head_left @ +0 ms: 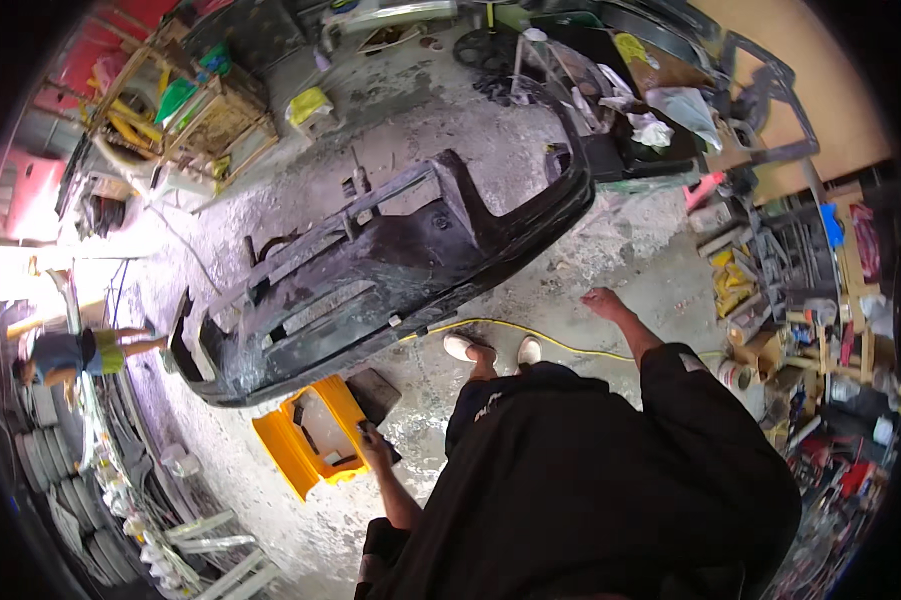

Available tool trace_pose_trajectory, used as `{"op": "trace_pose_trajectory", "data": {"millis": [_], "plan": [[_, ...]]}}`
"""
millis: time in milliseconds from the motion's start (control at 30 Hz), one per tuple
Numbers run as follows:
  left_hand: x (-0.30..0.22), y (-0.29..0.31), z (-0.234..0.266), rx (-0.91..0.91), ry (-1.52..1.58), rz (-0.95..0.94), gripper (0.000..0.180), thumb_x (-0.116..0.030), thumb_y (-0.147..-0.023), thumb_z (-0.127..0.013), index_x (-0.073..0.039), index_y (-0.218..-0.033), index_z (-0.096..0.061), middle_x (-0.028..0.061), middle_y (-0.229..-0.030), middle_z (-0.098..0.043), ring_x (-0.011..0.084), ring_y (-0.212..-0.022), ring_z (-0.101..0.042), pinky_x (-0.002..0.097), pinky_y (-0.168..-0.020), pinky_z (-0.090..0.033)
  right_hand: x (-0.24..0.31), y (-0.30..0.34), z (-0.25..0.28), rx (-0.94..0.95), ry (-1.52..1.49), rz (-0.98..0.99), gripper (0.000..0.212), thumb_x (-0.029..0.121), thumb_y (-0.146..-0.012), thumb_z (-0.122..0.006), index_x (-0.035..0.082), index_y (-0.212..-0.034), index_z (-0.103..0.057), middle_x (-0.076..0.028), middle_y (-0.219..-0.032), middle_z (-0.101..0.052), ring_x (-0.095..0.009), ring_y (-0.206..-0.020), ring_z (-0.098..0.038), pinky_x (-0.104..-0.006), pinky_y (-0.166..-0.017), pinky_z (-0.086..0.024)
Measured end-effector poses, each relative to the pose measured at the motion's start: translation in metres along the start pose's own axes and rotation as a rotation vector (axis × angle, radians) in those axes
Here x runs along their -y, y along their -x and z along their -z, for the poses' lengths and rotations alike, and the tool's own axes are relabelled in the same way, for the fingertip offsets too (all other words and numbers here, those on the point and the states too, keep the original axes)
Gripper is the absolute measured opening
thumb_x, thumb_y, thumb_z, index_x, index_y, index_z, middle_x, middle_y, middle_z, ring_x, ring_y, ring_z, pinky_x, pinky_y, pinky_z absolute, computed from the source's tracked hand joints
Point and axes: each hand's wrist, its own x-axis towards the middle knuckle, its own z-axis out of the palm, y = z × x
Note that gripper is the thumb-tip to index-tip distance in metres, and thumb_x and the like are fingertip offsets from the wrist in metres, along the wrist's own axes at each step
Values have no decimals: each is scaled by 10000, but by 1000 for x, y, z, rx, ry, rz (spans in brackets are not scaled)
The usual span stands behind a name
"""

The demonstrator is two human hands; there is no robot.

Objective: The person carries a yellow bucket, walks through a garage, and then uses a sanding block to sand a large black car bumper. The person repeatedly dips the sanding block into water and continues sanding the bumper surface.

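My left hand (374, 446) is closed around a small dark object (367, 430), whose kind I cannot make out. It hangs beside an orange-yellow plastic frame-like piece (345, 405) on the floor; the hand overlaps its right edge in view. My right hand (602, 302) is held out to the right, fingers loosely bent and apart, with nothing visible in it. Ahead of me lies a large black car bumper (400, 255), scuffed and dusty, stretching from the left to the upper right. A yellow hose (530, 335) runs from behind it past my feet.
A dark flat piece (374, 394) lies by the orange frame. A person (70, 355) stands at the far left. Wooden crates (220, 120) and a stool with a yellow cloth (310, 106) stand beyond the bumper. Cluttered shelves (820, 340) line the right side.
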Motion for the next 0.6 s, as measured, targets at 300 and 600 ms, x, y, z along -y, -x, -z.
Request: {"op": "trace_pose_trajectory", "data": {"millis": [300, 600], "plan": [[17, -3, -10, 557, -523, 82, 657, -540, -940, -646, 64, -1197, -679, 245, -978, -745, 392, -945, -710, 491, -826, -521, 14, -12, 100, -351, -86, 88, 380, 373, -942, -712, 20, -1080, -745, -153, -993, -776, -301, -918, -745, -401, -852, -575], [-89, -62, 19, 188, 128, 227, 399, -392, -988, -710, -32, -822, -661, 63, -708, -678, 134, -575, -577, 365, -564, -472, 51, -159, 227, -448, 72, -58, 464, 274, -911, -736, -22, -1262, -666, -260, -1252, -687, -404, -1215, -635, -455, -1052, -505]]}}
